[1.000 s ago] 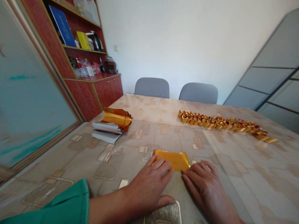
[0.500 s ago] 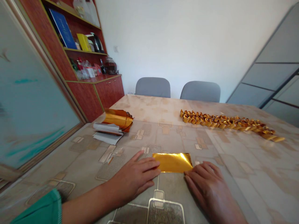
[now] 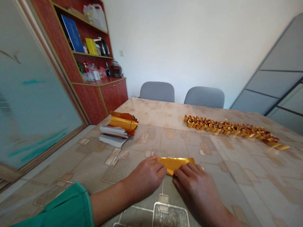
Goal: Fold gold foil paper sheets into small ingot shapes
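Note:
A small rectangle of gold foil paper lies on the patterned tablecloth in front of me, its long side running left to right. My left hand grips its left end, fingers curled and pressed together at the lower left corner. Over the lower right part, my right hand has its fingers bent onto the near edge and covers that corner. Both thumbs are mostly hidden.
A stack of gold and white paper sheets lies at the left of the table. Several folded gold foil pieces stand in rows at the back right. Two grey chairs are behind the table, and a red cabinet stands at the left.
My right hand has moved left along the near edge, over the foil paper. My left hand has gone from fingers stretched flat to curled on the left end. The view has shifted slightly.

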The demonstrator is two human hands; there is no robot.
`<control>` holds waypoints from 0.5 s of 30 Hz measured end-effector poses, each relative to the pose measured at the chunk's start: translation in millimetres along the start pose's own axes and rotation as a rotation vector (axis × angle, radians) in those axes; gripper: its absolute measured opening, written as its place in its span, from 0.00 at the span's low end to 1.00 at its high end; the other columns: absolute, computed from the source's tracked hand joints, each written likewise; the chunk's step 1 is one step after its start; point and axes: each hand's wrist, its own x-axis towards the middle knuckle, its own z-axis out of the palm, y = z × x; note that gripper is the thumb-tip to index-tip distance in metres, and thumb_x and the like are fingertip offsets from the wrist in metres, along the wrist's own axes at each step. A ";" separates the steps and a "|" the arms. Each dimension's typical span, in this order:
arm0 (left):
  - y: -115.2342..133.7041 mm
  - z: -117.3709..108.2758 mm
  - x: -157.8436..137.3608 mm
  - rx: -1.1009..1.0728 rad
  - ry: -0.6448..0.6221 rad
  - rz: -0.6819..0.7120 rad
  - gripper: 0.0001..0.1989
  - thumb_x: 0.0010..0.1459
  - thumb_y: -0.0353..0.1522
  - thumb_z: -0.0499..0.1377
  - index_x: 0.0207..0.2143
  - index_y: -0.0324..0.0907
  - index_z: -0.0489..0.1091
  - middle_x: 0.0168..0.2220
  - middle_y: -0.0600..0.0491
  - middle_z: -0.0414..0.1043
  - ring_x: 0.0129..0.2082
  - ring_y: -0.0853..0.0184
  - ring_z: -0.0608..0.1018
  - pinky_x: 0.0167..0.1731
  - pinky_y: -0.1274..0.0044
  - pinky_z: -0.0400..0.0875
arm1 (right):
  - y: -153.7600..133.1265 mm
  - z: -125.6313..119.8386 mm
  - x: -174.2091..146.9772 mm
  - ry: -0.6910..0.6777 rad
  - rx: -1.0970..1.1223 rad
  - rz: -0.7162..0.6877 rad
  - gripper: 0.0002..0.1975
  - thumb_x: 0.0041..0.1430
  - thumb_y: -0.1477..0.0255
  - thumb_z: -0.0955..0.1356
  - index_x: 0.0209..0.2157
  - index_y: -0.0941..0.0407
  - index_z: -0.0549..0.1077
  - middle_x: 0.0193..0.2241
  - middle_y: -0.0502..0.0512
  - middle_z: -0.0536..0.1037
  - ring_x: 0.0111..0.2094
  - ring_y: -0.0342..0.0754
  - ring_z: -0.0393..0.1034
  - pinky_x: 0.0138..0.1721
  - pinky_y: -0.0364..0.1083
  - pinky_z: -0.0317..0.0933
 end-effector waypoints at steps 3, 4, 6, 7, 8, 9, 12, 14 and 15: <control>1.9 -5.0 2.7 -0.018 -0.010 -0.034 0.10 0.64 0.27 0.51 0.31 0.40 0.70 0.29 0.53 0.74 0.30 0.67 0.76 0.51 0.68 0.70 | -7.4 8.8 10.7 0.002 -0.011 -0.081 0.10 0.64 0.77 0.66 0.27 0.55 0.71 0.25 0.51 0.75 0.27 0.49 0.66 0.30 0.47 0.51; 2.4 -6.1 3.7 -0.015 -0.009 -0.046 0.10 0.65 0.29 0.52 0.31 0.40 0.70 0.29 0.53 0.74 0.30 0.67 0.76 0.50 0.67 0.71 | -8.0 11.4 12.4 0.021 -0.017 -0.093 0.11 0.64 0.77 0.66 0.26 0.55 0.71 0.24 0.51 0.74 0.26 0.48 0.65 0.30 0.47 0.50; 2.8 -6.9 5.3 0.003 -0.004 -0.057 0.10 0.65 0.31 0.54 0.30 0.41 0.70 0.28 0.54 0.74 0.29 0.66 0.76 0.47 0.68 0.72 | -7.4 15.6 13.5 0.064 -0.017 -0.100 0.12 0.64 0.77 0.65 0.25 0.55 0.70 0.23 0.51 0.73 0.25 0.48 0.64 0.29 0.47 0.49; 2.4 -6.7 5.7 0.011 -0.004 -0.055 0.10 0.65 0.30 0.55 0.30 0.41 0.70 0.27 0.55 0.74 0.28 0.67 0.76 0.46 0.68 0.73 | -6.7 17.1 13.1 0.084 -0.012 -0.099 0.13 0.64 0.77 0.65 0.24 0.55 0.70 0.23 0.51 0.73 0.25 0.48 0.64 0.28 0.48 0.48; 1.7 -6.1 5.7 0.017 -0.008 -0.047 0.09 0.65 0.29 0.55 0.30 0.41 0.70 0.28 0.55 0.75 0.28 0.67 0.76 0.45 0.68 0.73 | -6.2 18.2 12.5 0.097 -0.007 -0.095 0.13 0.65 0.76 0.65 0.24 0.55 0.70 0.23 0.51 0.72 0.25 0.48 0.64 0.28 0.48 0.48; 0.6 -5.5 5.3 0.019 -0.012 -0.035 0.09 0.65 0.28 0.56 0.30 0.41 0.70 0.29 0.55 0.75 0.29 0.67 0.77 0.45 0.69 0.73 | -5.8 19.0 11.7 0.098 -0.008 -0.093 0.13 0.64 0.76 0.65 0.24 0.55 0.69 0.23 0.51 0.72 0.25 0.48 0.64 0.28 0.48 0.48; -4.7 -4.2 1.5 -0.003 -0.042 -0.004 0.08 0.65 0.28 0.56 0.32 0.40 0.71 0.33 0.53 0.78 0.33 0.65 0.78 0.41 0.70 0.73 | -6.7 20.0 9.6 0.080 -0.031 -0.087 0.11 0.62 0.78 0.66 0.25 0.55 0.69 0.24 0.51 0.72 0.26 0.49 0.64 0.28 0.47 0.48; -9.1 -3.9 -3.1 -0.042 -0.040 -0.001 0.07 0.65 0.29 0.56 0.34 0.39 0.73 0.36 0.51 0.79 0.35 0.64 0.79 0.39 0.72 0.73 | -8.4 19.9 8.6 0.066 -0.045 -0.082 0.09 0.59 0.79 0.68 0.25 0.54 0.69 0.24 0.51 0.72 0.26 0.49 0.64 0.28 0.47 0.49; -11.2 -3.9 -5.7 -0.065 -0.027 -0.007 0.08 0.66 0.29 0.55 0.35 0.40 0.73 0.37 0.51 0.79 0.36 0.64 0.79 0.39 0.72 0.73 | -9.3 19.7 8.2 0.058 -0.048 -0.079 0.09 0.58 0.79 0.69 0.26 0.54 0.69 0.25 0.51 0.73 0.27 0.49 0.64 0.28 0.47 0.49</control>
